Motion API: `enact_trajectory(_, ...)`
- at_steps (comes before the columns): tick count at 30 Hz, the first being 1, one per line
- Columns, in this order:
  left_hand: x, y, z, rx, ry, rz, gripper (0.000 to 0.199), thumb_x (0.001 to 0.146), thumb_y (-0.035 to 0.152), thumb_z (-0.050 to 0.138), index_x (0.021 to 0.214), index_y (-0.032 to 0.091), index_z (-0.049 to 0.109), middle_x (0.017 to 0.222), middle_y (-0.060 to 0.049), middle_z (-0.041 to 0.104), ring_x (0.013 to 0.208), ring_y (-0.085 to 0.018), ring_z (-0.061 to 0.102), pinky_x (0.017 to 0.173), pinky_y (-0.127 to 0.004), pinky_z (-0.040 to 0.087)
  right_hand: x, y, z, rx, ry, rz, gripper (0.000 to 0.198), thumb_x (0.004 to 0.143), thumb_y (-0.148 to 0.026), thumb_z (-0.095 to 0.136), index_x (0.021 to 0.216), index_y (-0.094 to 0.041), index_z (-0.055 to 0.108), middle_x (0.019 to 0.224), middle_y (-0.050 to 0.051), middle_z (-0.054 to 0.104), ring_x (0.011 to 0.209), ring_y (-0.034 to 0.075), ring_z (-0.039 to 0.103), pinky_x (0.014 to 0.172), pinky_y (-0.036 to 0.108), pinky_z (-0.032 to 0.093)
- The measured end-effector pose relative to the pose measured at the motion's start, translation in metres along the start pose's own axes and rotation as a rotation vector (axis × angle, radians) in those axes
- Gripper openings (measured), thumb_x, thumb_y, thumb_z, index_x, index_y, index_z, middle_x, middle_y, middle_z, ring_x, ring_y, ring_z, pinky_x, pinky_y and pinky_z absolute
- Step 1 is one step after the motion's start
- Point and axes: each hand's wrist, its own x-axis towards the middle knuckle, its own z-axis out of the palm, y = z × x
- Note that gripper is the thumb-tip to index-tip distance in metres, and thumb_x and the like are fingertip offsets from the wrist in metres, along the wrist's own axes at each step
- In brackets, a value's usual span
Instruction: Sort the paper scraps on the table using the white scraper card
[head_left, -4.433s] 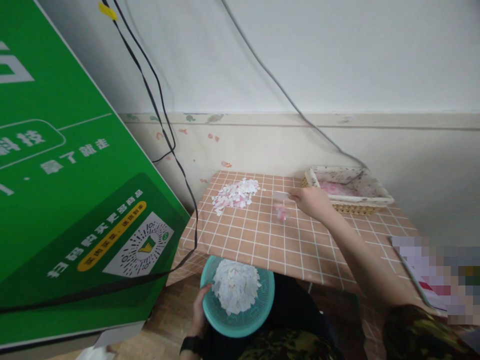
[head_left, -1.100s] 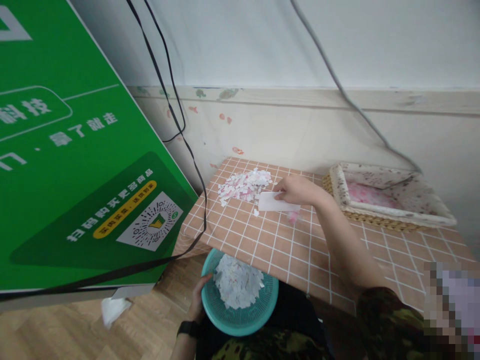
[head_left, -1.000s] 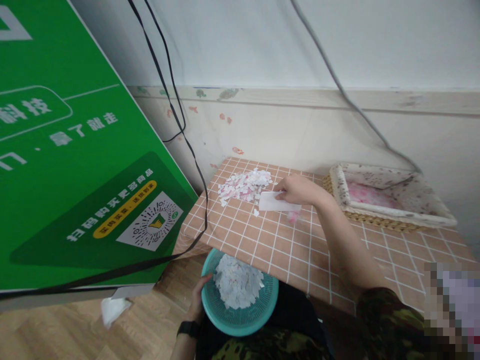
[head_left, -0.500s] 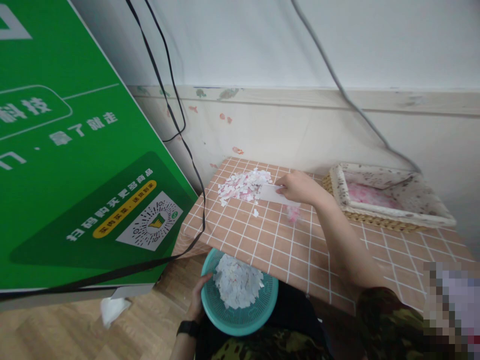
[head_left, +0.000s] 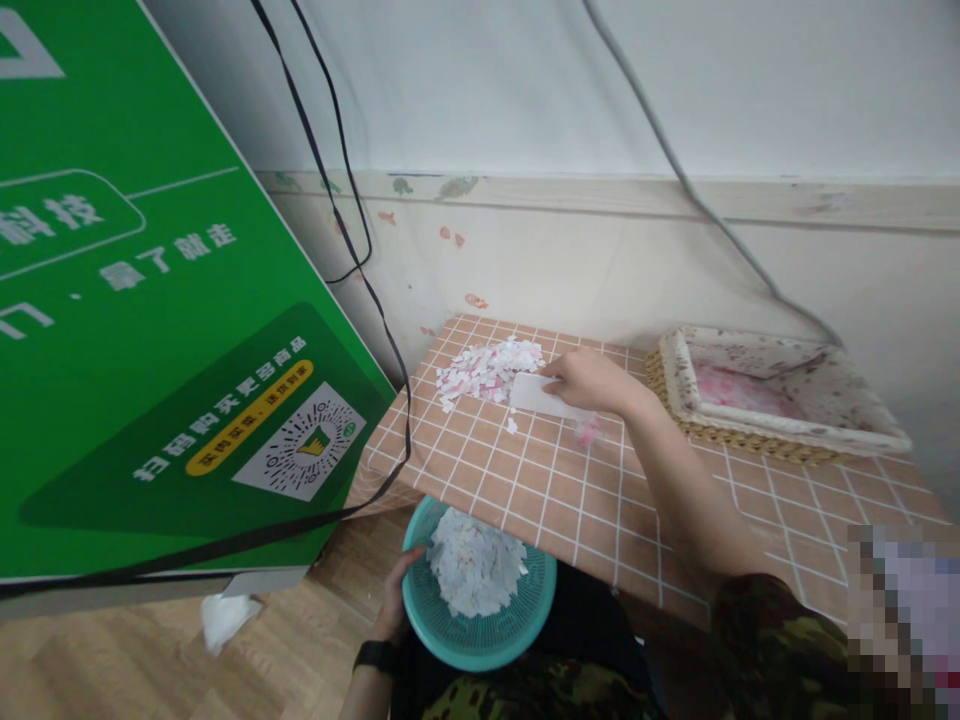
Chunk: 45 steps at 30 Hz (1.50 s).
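My right hand (head_left: 585,380) grips a flat white card (head_left: 529,393) by its right part, low over the checked tabletop. The card's left end touches the edge of a pile of white and pinkish paper scraps (head_left: 476,370). A small pink tuft (head_left: 589,430) lies just below the card, near the hand. My left hand (head_left: 397,590) is closed on the left rim of a teal plastic basket (head_left: 540,600), its fingers partly hidden. Inside the basket is a heap of white paper scraps (head_left: 476,565). The basket sits below the table's front edge.
A cloth-lined wicker basket (head_left: 795,450) with pink material inside stands at the table's back right. A large green panel (head_left: 150,350) rises on the left, with a black strap (head_left: 409,400) hanging past the table corner. A grey cable (head_left: 690,190) runs down the wall.
My right hand and the card have shifted slightly to the left, against the scrap pile. My left hand and the teal basket stay where they were.
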Motion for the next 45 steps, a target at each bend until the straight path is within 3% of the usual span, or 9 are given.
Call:
enact_trajectory(7, 0.004, -0.002, -0.004, 0.026, 0.022, 0.038, 0.013, 0.063, 0.024, 0.068, 0.071, 0.014, 0.072, 0.065, -0.005, 0.074, 0.063, -0.026, 0.068, 0.068, -0.040, 0.053, -0.001, -0.001, -0.001, 0.059, -0.064, -0.046, 0.020, 0.075, -0.021, 0.051, 0.081, -0.017, 0.070, 0.072, 0.006, 0.066, 0.068, 0.015, 0.054, 0.060, 0.027, 0.029)
enact_trajectory(14, 0.004, -0.002, -0.003, 0.020, 0.045, 0.018, 0.016, 0.063, 0.025, 0.068, 0.072, 0.013, 0.072, 0.065, -0.006, 0.074, 0.066, -0.028, 0.069, 0.069, -0.041, 0.052, -0.002, -0.002, 0.001, 0.026, -0.026, -0.046, 0.015, 0.074, -0.021, 0.052, 0.073, -0.016, 0.067, 0.070, 0.006, 0.064, 0.065, 0.014, 0.052, 0.057, 0.027, 0.028)
enact_trajectory(18, 0.002, -0.001, -0.002, 0.010, -0.029, 0.001, 0.020, 0.065, 0.027, 0.067, 0.077, 0.012, 0.072, 0.068, -0.007, 0.075, 0.072, -0.030, 0.069, 0.074, -0.044, 0.052, -0.005, -0.010, 0.000, 0.046, -0.084, -0.091, 0.016, 0.074, -0.021, 0.051, 0.075, -0.017, 0.066, 0.067, 0.004, 0.062, 0.060, 0.013, 0.049, 0.054, 0.026, 0.028)
enact_trajectory(24, 0.007, -0.005, -0.010, -0.006, -0.076, -0.018, 0.027, 0.067, 0.028, 0.066, 0.086, 0.009, 0.071, 0.076, -0.010, 0.076, 0.080, -0.030, 0.069, 0.078, -0.043, 0.051, -0.021, -0.035, 0.001, -0.061, 0.004, 0.031, 0.020, 0.077, -0.021, 0.047, 0.079, -0.016, 0.066, 0.071, 0.008, 0.063, 0.063, 0.014, 0.051, 0.056, 0.028, 0.029)
enact_trajectory(29, 0.012, -0.005, -0.016, -0.009, -0.100, 0.009, 0.023, 0.068, 0.027, 0.066, 0.085, 0.012, 0.071, 0.078, -0.008, 0.076, 0.081, -0.029, 0.069, 0.079, -0.043, 0.051, -0.047, -0.065, 0.020, -0.142, 0.041, 0.217, 0.021, 0.079, -0.020, 0.043, 0.074, -0.014, 0.063, 0.069, 0.010, 0.063, 0.060, 0.015, 0.052, 0.053, 0.028, 0.027)
enact_trajectory(32, 0.012, -0.002, -0.016, 0.010, -0.050, 0.019, 0.018, 0.066, 0.023, 0.067, 0.079, 0.012, 0.071, 0.072, -0.007, 0.076, 0.075, -0.027, 0.070, 0.078, -0.041, 0.052, -0.055, -0.074, 0.038, -0.156, 0.073, 0.296, 0.022, 0.082, -0.021, 0.041, 0.079, -0.014, 0.062, 0.073, 0.012, 0.065, 0.062, 0.017, 0.056, 0.055, 0.028, 0.029)
enact_trajectory(38, 0.012, -0.001, -0.014, -0.005, -0.123, 0.002, 0.018, 0.066, 0.024, 0.065, 0.079, 0.013, 0.070, 0.068, -0.007, 0.075, 0.071, -0.027, 0.069, 0.075, -0.040, 0.051, -0.045, -0.084, 0.066, -0.202, 0.172, 0.440, 0.031, 0.091, -0.027, 0.032, 0.102, -0.013, 0.058, 0.078, 0.014, 0.066, 0.072, 0.022, 0.061, 0.065, 0.031, 0.036)
enact_trajectory(42, 0.010, -0.003, -0.012, -0.017, -0.209, 0.013, 0.020, 0.066, 0.025, 0.066, 0.080, 0.012, 0.070, 0.071, -0.007, 0.075, 0.072, -0.026, 0.069, 0.077, -0.041, 0.050, -0.036, -0.094, 0.071, -0.217, 0.221, 0.435, 0.038, 0.094, -0.030, 0.030, 0.125, -0.017, 0.047, 0.076, 0.012, 0.068, 0.068, 0.021, 0.061, 0.064, 0.031, 0.036)
enact_trajectory(45, 0.007, -0.002, -0.012, -0.022, -0.206, 0.029, 0.018, 0.065, 0.024, 0.066, 0.079, 0.012, 0.070, 0.070, -0.006, 0.075, 0.070, -0.025, 0.068, 0.077, -0.040, 0.050, -0.038, -0.096, 0.070, -0.229, 0.225, 0.375, 0.039, 0.093, -0.030, 0.033, 0.128, -0.020, 0.048, 0.073, 0.009, 0.069, 0.064, 0.019, 0.061, 0.061, 0.029, 0.035)
